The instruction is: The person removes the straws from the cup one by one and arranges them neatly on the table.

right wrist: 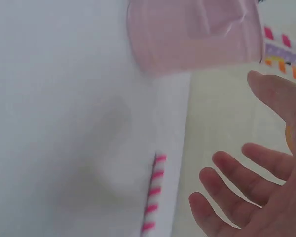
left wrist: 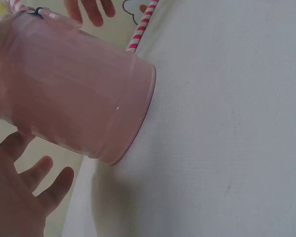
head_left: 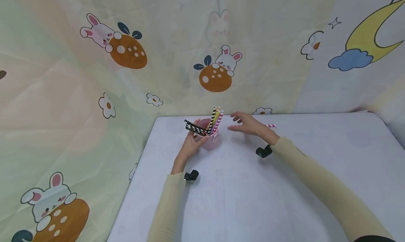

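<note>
A pink translucent cup (head_left: 211, 143) stands near the back edge of the table. My left hand (head_left: 190, 145) grips it from the left, the thumb on the near side and the fingers round the far side. Patterned paper straws (head_left: 216, 122) stick out of its top; several black-and-white straws (head_left: 195, 128) lean left over the rim. My right hand (head_left: 248, 124) is just right of the cup, fingers spread and apart from it, holding nothing. Below that hand, a pink-and-white striped straw (right wrist: 153, 197) lies on the table, partly hidden by the hand in the head view.
The table (head_left: 240, 200) has a white cover. Behind it and along its left side hangs a cloth backdrop (head_left: 177, 59) printed with rabbits and flowers. Small black devices (head_left: 264, 151) sit at both wrists.
</note>
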A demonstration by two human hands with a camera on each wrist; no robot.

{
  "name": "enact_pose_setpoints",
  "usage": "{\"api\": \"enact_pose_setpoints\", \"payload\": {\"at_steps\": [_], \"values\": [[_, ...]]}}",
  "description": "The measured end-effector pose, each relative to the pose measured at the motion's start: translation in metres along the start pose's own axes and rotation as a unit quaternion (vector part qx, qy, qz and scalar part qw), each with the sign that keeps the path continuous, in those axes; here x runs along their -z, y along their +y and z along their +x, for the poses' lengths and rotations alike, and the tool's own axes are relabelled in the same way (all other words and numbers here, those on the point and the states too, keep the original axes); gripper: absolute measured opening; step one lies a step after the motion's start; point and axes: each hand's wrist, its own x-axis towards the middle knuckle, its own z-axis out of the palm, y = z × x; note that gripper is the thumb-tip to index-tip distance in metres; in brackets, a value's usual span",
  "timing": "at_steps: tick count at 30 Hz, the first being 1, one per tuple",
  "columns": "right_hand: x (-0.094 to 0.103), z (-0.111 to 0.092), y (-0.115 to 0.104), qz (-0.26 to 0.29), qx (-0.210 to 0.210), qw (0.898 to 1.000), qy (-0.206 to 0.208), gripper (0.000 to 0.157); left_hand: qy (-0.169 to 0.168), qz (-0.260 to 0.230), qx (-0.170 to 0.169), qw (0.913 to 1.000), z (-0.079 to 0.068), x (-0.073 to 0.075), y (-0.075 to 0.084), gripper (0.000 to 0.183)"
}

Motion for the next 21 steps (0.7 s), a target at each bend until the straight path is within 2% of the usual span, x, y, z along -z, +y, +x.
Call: {"api": "enact_pose_setpoints", "payload": {"at_steps": [3,8,12,16,21], "values": [[-0.009,-0.005,-0.004,0.079,-0.012,0.997,0.011,0.077,0.001,-0.007,-0.003,1.0000,0.000,0.000,0.000,0.082],[-0.028,-0.015,-0.015,0.198,-0.029,0.978,0.052,0.066,-0.001,-0.010,-0.009,0.9999,0.001,0.000,-0.001,0.082],[-0.042,-0.021,-0.024,0.228,-0.008,0.969,0.097,0.058,0.004,-0.002,-0.007,1.0000,0.000,0.000,-0.001,0.083],[-0.051,-0.025,-0.033,0.234,0.024,0.962,0.136,0.045,0.002,-0.010,-0.008,0.9999,0.001,0.000,-0.001,0.083],[-0.058,-0.022,-0.041,0.216,0.045,0.962,0.160,0.033,-0.009,-0.018,-0.011,0.9997,0.001,0.001,0.002,0.084]]}}
